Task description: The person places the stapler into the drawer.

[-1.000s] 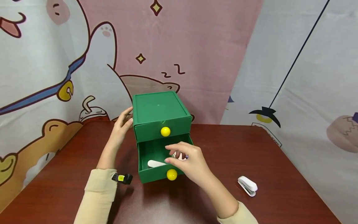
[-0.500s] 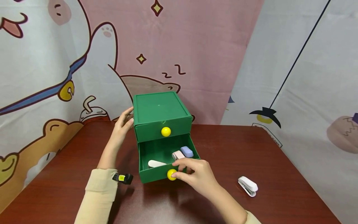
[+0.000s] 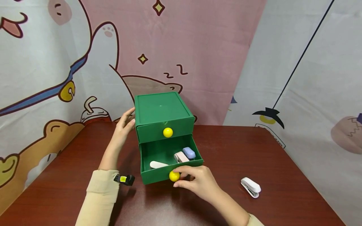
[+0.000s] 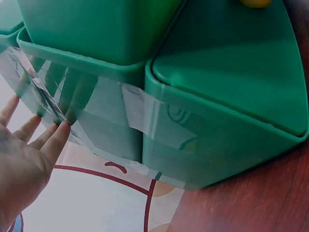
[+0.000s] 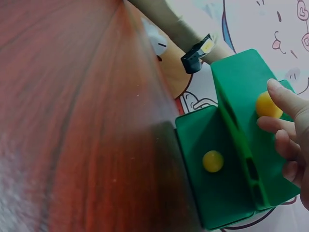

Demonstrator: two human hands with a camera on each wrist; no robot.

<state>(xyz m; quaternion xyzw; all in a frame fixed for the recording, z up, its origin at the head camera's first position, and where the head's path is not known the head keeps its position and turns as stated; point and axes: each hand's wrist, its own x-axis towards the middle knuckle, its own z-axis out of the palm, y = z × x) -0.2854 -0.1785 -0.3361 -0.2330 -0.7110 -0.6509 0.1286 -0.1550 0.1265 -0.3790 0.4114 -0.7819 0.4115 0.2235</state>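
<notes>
A green drawer cabinet (image 3: 161, 108) stands on the table with a lower drawer (image 3: 156, 176) pulled out. My right hand (image 3: 202, 180) is at that drawer's yellow knob (image 3: 174, 176), with thumb and index finger round it. In the right wrist view the thumb overlaps the knob (image 5: 268, 105). My left hand (image 3: 123, 125) rests fairly straight fingers against the cabinet's left side. Inside the drawer lie a white rounded piece (image 3: 157, 165), a pale pink piece (image 3: 181, 157) and a lavender block (image 3: 189, 153). The front wall partly hides them.
A white stapler (image 3: 250, 187) lies on the brown table (image 3: 226, 150) to the right. Beneath the pulled-out drawer, another closed drawer with a yellow knob (image 5: 213, 161) shows in the right wrist view. A cartoon-printed cloth (image 3: 203, 56) hangs behind the table.
My right hand has come out of the drawer and down to its yellow knob, uncovering the pink piece and lavender block. The drawer and my left hand have hardly moved.
</notes>
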